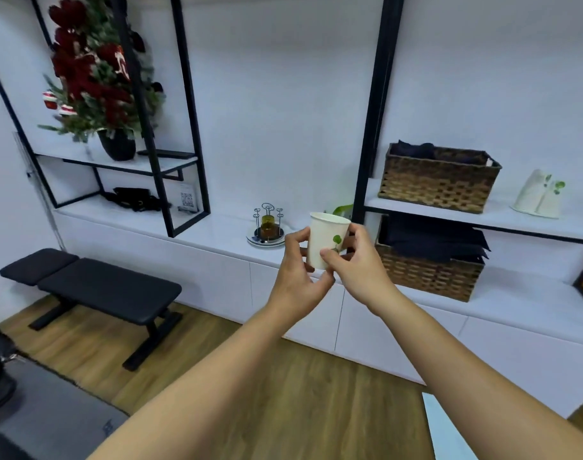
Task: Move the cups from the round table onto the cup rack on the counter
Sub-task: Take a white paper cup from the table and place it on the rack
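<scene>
Both hands hold a white paper cup (pixel 326 239), smooth and tapered with a green leaf print, upright in mid-air before the white counter (pixel 217 234). Left hand (pixel 298 270) and right hand (pixel 356 263) curl their fingers round its sides. The wire cup rack (pixel 268 224), holding amber glass cups, stands near the counter's front edge, just left of the cup.

Head view looks down toward counter (pixel 217 234).
</scene>
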`<state>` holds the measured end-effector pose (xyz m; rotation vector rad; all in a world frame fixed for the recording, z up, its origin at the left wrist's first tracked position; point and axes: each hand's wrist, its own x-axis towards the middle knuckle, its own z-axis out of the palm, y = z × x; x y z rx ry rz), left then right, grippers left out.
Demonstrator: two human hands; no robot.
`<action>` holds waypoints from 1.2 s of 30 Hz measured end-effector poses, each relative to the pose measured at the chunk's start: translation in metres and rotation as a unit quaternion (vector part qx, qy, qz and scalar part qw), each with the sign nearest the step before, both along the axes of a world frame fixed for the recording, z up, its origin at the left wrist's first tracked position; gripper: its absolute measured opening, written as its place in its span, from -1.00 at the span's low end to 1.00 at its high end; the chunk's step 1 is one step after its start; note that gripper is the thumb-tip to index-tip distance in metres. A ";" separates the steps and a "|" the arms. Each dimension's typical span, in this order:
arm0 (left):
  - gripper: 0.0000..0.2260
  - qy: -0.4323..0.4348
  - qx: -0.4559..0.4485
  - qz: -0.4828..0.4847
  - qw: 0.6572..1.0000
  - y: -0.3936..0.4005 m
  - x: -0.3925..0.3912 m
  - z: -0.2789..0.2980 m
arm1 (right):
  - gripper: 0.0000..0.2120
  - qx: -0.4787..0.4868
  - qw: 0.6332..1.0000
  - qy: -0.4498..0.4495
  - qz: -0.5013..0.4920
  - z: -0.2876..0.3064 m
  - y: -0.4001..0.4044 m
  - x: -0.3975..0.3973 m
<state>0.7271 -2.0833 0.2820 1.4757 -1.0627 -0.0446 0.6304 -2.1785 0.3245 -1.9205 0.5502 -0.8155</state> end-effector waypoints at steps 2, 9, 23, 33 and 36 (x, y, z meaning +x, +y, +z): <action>-0.47 0.020 0.001 -0.005 1.000 -0.029 0.009 0.000 | -0.46 0.005 1.000 0.005 0.012 -0.001 -0.033 0.011; -0.61 0.079 -0.026 0.032 0.996 -0.131 0.042 0.001 | -0.51 0.025 0.997 0.022 0.067 0.003 -0.152 0.053; -0.60 0.370 0.053 0.077 0.924 -0.197 0.260 -0.046 | -0.43 -0.083 0.975 0.115 0.173 -0.072 -0.234 0.261; -0.41 0.296 0.112 0.052 0.947 -0.219 0.467 -0.043 | -0.29 -0.045 0.965 0.166 0.197 -0.090 -0.280 0.451; -0.54 0.138 0.153 0.067 0.976 -0.235 0.512 -0.052 | -0.36 -0.044 0.968 0.160 0.188 -0.093 -0.300 0.492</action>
